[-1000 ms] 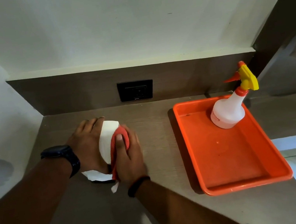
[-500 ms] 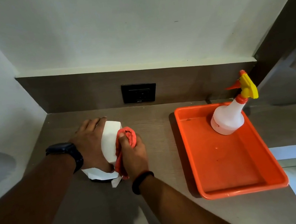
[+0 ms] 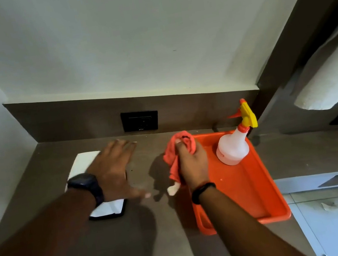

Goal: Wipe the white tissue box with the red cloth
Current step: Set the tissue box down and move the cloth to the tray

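The white tissue box (image 3: 83,163) lies flat on the brown counter at the left, partly covered by my left wrist and forearm. My left hand (image 3: 115,169) hovers over its right side with fingers spread and nothing in it. The red cloth (image 3: 179,148) is bunched in my right hand (image 3: 192,164), which is held above the counter at the left rim of the orange tray, apart from the box. A white tag hangs from the cloth's lower end.
An orange tray (image 3: 269,191) sits right of centre with a white spray bottle (image 3: 234,146), yellow trigger, at its far end. A black wall socket (image 3: 140,121) is in the back panel. A white towel (image 3: 331,82) hangs at the upper right. The counter edge drops at the right.
My left hand has let go of the tissue box, which now lies flat. My right hand has carried the red cloth away to the right, towards the tray.
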Tool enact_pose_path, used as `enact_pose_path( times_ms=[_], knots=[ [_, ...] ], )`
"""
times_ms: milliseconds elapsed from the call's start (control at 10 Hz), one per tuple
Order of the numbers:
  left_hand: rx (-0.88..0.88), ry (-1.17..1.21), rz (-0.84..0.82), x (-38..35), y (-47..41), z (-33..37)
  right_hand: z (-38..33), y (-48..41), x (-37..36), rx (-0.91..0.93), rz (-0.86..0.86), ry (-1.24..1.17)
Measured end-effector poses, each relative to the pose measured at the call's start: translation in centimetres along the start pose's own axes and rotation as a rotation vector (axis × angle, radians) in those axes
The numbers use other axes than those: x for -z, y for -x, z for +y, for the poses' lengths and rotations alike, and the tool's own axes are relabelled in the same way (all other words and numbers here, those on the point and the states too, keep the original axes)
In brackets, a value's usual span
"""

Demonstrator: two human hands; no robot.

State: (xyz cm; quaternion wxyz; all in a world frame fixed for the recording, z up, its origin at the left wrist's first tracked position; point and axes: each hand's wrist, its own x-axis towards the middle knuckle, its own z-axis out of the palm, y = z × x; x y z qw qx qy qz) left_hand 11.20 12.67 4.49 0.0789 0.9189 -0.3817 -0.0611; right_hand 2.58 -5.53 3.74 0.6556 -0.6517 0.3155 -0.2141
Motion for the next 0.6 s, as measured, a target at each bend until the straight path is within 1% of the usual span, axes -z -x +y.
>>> enact_pose_path(
  times_ms=[100,200,300,400,500,600],
  knots=[
    [-0.1,0.108,0.064,-1.5,-1.5,5.1,0.8,-2.0,4.2,0.115,-0.005,0.367],
    [-0.132,0.143,0.025,-4.2,-2.7,8.5,3.0,-3.4,6.6,0.13,-0.147,0.753],
    [-0.083,0.16,-0.094,-7.2,-3.6,10.2,5.5,-3.9,7.7,0.155,-0.237,1.099],
    [-0.031,0.129,-0.175,-9.4,-3.9,11.2,7.6,-4.0,8.4,0.17,-0.287,1.269],
    [-0.035,0.12,-0.208,-10.5,-3.5,11.8,9.5,-3.8,9.1,0.134,-0.407,1.343],
    [-0.015,0.135,-0.228,-10.4,-3.1,12.1,9.8,-3.8,9.4,0.17,-0.411,1.301]
  ],
)
